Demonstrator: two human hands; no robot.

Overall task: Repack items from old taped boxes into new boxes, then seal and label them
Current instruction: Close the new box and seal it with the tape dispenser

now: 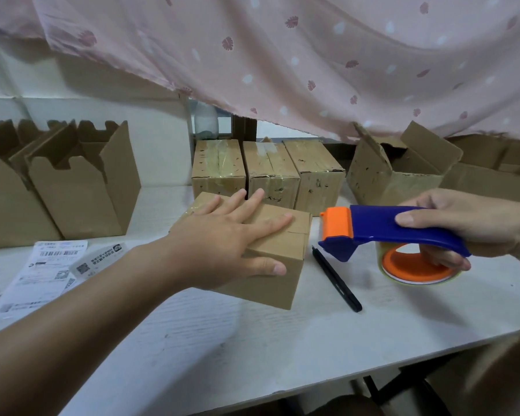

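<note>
Head view: nearest, the left hand [228,235] lies spread flat on the closed new box [270,265] mid-table, while the right hand [463,223] grips the tape dispenser [397,232] just beside it, a pen [336,279] between. Sealing seems under way; no label on it yet. Shipping labels [42,265] lie left (barcodes and QR codes show, text too small to read). Farther back, three old taped boxes [270,172] wait unopened, with empty new boxes [72,187] at left.
</note>
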